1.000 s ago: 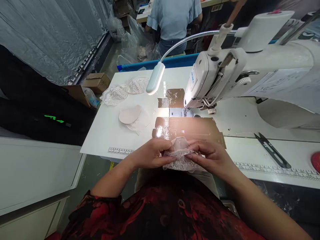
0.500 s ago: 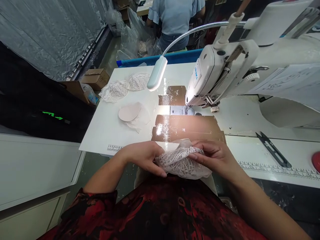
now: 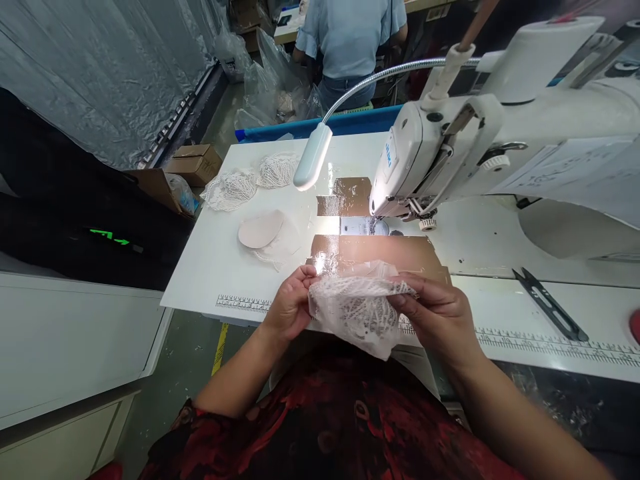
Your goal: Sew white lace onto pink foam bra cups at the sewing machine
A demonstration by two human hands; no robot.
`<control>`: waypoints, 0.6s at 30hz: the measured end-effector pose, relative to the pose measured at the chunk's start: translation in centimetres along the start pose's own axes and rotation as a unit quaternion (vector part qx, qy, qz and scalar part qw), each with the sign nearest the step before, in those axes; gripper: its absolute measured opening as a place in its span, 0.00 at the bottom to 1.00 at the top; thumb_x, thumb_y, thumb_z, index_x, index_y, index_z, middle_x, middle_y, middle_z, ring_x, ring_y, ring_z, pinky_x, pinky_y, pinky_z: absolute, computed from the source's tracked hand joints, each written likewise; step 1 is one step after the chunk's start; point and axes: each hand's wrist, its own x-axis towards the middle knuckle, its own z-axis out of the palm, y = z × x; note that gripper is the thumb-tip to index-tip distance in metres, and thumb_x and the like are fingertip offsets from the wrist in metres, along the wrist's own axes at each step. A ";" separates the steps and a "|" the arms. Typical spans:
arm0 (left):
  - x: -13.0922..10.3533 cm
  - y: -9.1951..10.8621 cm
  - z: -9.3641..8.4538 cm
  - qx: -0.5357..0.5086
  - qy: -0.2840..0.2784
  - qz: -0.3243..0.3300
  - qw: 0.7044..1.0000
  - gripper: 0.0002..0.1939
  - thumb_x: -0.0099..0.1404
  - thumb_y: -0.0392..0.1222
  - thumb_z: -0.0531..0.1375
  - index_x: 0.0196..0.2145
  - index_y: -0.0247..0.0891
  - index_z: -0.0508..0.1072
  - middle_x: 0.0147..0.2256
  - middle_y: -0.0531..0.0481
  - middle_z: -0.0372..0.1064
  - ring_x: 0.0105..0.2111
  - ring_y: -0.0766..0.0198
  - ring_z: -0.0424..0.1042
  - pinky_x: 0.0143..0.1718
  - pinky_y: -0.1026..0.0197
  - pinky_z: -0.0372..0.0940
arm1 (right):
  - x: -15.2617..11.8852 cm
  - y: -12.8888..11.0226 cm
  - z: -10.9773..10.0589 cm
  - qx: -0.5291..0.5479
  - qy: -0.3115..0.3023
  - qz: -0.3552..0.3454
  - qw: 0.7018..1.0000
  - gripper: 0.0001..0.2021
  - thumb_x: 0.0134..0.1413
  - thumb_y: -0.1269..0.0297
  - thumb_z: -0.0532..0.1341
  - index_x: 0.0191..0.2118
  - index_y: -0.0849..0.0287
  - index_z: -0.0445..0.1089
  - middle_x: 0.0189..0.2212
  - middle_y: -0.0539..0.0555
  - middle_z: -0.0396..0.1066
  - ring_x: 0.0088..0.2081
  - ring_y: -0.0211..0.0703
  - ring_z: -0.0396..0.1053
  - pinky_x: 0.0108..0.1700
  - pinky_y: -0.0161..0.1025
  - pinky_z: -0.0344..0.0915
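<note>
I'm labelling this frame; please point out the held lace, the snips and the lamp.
Lace (image 3: 357, 310), head view: middle of the fabric.
Snips (image 3: 573, 329), head view: near the handle end.
Lamp (image 3: 313, 157), head view: its white casing.

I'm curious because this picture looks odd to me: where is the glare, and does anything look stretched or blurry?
Head view: glare whitens the left part of the brown sheet; head view: the sewing machine looks large, perhaps stretched toward the right edge; head view: the held lace piece is slightly soft, its mesh still readable.
</note>
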 end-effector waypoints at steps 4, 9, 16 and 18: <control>-0.6 -0.7 1.1 -0.091 -0.061 -0.054 0.993 0.28 0.49 0.43 0.64 0.48 0.38 0.66 0.47 0.45 0.68 0.42 0.61 0.70 0.38 0.62 0.66 | 0.2 0.5 0.3 0.048 0.047 0.037 0.997 0.11 0.46 0.58 0.69 0.39 0.46 0.77 0.35 0.49 0.76 0.34 0.41 0.71 0.37 0.39 0.70; -1.3 -2.3 3.6 0.026 -0.055 -0.052 0.997 0.24 0.48 0.36 0.66 0.44 0.36 0.70 0.40 0.46 0.72 0.39 0.60 0.71 0.41 0.61 0.64 | 0.3 -0.2 1.3 -0.031 -0.044 0.071 0.996 0.09 0.46 0.56 0.68 0.29 0.56 0.76 0.26 0.50 0.73 0.27 0.39 0.68 0.29 0.36 0.67; -1.7 -3.1 1.8 0.039 -0.034 -0.064 0.997 0.09 0.45 0.32 0.66 0.25 0.34 0.69 0.21 0.55 0.65 0.21 0.70 0.63 0.26 0.65 0.59 | 0.3 -0.5 0.3 0.101 0.073 0.081 0.989 0.12 0.40 0.53 0.71 0.26 0.54 0.72 0.23 0.49 0.72 0.25 0.39 0.67 0.28 0.39 0.68; -2.1 -2.1 0.3 0.074 -0.046 -0.028 0.996 0.12 0.49 0.32 0.64 0.20 0.35 0.62 0.17 0.58 0.58 0.18 0.74 0.56 0.22 0.67 0.54 | 0.4 -0.7 -0.3 0.107 0.092 0.091 0.986 0.12 0.39 0.52 0.71 0.26 0.53 0.72 0.23 0.49 0.73 0.24 0.40 0.68 0.28 0.40 0.69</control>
